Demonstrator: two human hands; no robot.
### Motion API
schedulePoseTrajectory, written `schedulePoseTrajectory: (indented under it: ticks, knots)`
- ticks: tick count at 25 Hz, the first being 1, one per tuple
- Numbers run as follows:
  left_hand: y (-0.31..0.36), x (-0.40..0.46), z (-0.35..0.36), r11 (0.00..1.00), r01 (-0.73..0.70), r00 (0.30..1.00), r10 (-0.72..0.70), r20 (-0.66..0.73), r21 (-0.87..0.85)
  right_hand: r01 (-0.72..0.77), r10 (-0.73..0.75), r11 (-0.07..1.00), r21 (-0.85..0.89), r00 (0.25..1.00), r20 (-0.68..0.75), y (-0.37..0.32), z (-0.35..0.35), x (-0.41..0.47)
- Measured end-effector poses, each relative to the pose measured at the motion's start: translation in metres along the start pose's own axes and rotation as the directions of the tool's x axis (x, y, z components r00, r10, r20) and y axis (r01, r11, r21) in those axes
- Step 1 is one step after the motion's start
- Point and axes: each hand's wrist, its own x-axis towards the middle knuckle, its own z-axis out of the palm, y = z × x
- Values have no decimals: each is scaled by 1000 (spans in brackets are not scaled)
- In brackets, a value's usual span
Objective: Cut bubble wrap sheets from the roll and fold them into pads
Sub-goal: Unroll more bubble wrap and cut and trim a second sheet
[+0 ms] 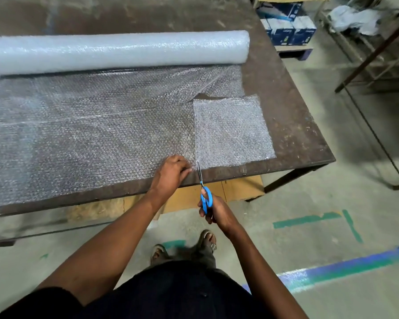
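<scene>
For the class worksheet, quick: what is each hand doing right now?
Left hand: pinches the near edge of the unrolled bubble wrap sheet on the table.
Right hand: grips the blue scissors, blades at the sheet's edge.

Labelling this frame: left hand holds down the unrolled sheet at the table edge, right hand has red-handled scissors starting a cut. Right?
Not quite: the scissors have blue handles, not red, as the head view shows. The rest stands: the left hand holds down the unrolled sheet at the table edge, and the right hand holds the scissors starting a cut.
</scene>
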Motion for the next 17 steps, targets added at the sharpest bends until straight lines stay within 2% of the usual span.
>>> schedulePoseTrajectory:
  ticks: [5,17]
  knots:
    - [-6,1,4,994,-93,996,93,-1,55,-3,4,999,47,1000,-23,15,11,-12]
    - [0,2,-6,987,-116,993,114,23,112,-6,14,996,88,996,-92,12,32,14]
